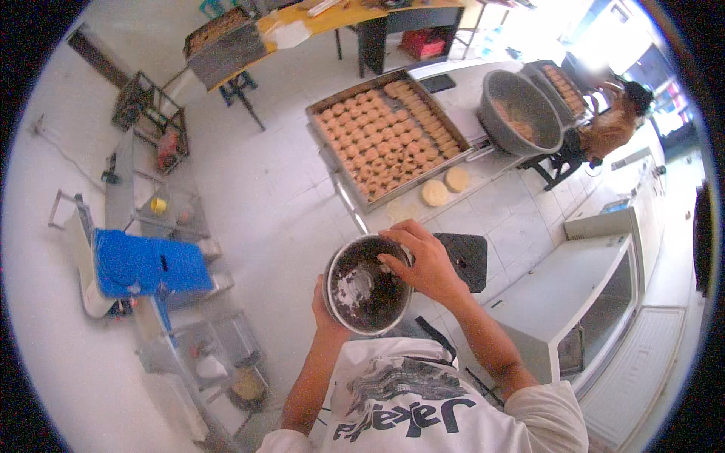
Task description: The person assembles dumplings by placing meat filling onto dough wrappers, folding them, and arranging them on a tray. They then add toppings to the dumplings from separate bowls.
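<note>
A round, silver metal bowl (368, 331) is showing dark brown bits (387, 308) and a shiny patch inside. It is sitting before a white printed T-shirt (408, 423). The left hand (325, 311) is holding its left side; the right hand (425, 260) is bending over the rim, thumb inside, maybe pinching; I cannot tell.

I'm in a small bakery workroom, by the rows of shaped dough pieces (370, 136) filling a wide metal tray (420, 182).
</note>
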Demonstrator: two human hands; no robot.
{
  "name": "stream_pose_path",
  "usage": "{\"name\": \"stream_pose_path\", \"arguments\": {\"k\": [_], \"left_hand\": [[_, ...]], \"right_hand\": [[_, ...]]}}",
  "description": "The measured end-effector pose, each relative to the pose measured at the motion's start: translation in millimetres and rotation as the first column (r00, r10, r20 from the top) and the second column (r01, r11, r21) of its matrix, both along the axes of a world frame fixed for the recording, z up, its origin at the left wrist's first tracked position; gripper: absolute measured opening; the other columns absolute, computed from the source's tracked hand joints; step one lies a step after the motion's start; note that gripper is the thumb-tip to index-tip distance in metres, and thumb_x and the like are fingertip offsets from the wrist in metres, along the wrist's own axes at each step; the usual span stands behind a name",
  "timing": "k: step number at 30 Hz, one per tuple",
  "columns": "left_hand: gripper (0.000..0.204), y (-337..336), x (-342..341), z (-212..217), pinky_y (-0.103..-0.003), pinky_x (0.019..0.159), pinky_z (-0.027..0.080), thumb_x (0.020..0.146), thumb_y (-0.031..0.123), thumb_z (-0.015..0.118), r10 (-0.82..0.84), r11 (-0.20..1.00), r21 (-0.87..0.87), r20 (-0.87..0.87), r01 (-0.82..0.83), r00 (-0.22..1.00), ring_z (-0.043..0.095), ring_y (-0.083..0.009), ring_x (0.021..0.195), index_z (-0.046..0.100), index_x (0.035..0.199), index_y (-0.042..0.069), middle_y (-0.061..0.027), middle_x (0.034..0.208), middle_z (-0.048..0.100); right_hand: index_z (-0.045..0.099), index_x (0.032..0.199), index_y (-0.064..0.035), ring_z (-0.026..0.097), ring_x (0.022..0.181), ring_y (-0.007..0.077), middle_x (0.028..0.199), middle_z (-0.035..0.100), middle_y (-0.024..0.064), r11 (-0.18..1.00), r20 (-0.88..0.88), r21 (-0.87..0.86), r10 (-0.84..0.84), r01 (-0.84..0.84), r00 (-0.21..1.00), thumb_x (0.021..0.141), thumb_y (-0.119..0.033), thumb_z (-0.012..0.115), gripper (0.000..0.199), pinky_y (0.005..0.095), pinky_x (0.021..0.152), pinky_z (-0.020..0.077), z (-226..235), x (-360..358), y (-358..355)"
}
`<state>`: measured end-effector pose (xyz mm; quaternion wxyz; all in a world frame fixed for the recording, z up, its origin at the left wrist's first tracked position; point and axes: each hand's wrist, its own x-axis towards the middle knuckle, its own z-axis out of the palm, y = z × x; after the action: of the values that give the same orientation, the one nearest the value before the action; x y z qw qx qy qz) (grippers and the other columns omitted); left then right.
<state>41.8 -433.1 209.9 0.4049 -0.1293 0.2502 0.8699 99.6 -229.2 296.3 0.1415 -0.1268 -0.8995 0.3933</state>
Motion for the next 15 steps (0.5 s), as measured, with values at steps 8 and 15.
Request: {"name": "stream_pose_path", "arguments": {"k": [8,15], "left_hand": [[0.062,51.1,17.5,31.3,-0.050,0.121,0.029,0.105,0.052,0.028,-0.228,0.811,0.514,-0.161,0.279,0.960,0.045,-0.0325,0.139,0.047,0.148,0.012,-0.0115,0.149,0.051],[0.067,102.8,47.6,74.8,-0.056,0.113,0.038,0.099,0.063,0.042,-0.148,0.868,0.472,-0.048,0.153,0.988,0.050,-0.0335,0.133,0.051,0.145,0.014,-0.0116,0.146,0.052]], "right_hand": [[0.064,0.103,-0.0010,0.068,0.068,0.0202,0.082,0.071,0.0106,0.970,0.009,-0.159,-0.187,0.186,0.982,0.090,-0.011,0.075,0.019,0.0309,0.066,0.0544,21.7,57.6,47.1],[0.066,0.117,0.0013,0.064,0.084,0.0075,0.095,0.071,0.0019,0.801,0.056,-0.577,-0.156,0.159,0.986,0.092,-0.011,0.075,0.029,0.0242,0.075,0.0531,50.9,89.7,136.4]]}}
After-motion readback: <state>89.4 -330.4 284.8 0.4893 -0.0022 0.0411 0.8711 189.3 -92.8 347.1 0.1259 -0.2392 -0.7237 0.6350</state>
